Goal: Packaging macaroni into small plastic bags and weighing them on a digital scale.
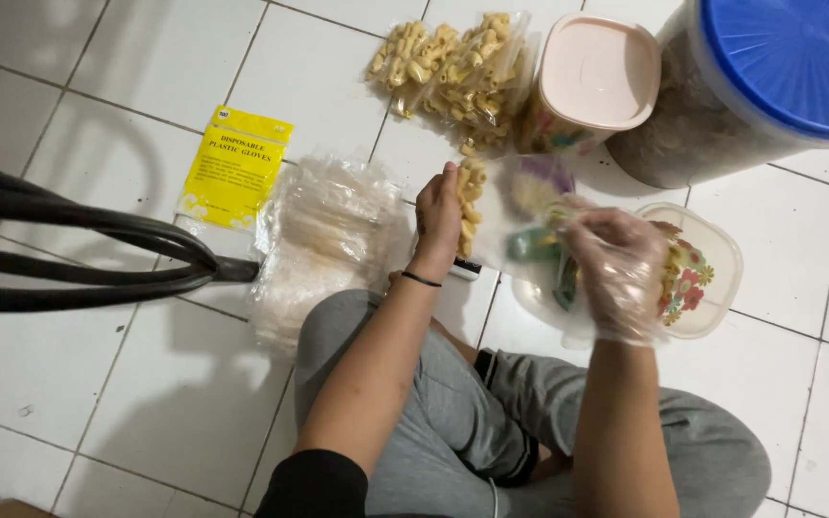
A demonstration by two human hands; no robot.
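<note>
I note the floor (98, 374) first: white tile, and everything lies on it. Largest item is the jar (712, 105) with a blue lid at top right, with a pink-lidded tub (599, 72) just beside it. Filled snack bags (453, 72) sit at top centre. A stack of empty bags (323, 245) lies left of the knees, near a yellow glove packet (234, 165). An open flowered tub (698, 269) stands below the right hand.

The left hand (437, 223), bare, is closed on one edge of a clear bag (501, 216) partly filled with snacks, held above the floor. The right hand (616, 269), in a thin plastic glove, is curled at the bag's other side, over the open tub; I cannot tell what it grips.

Risks, in my judgement: the bag mouth is slack, so a loose left grip could tip snacks onto the tile; the loose glove could slip or snag on the film; an elbow could knock the open tub
</note>
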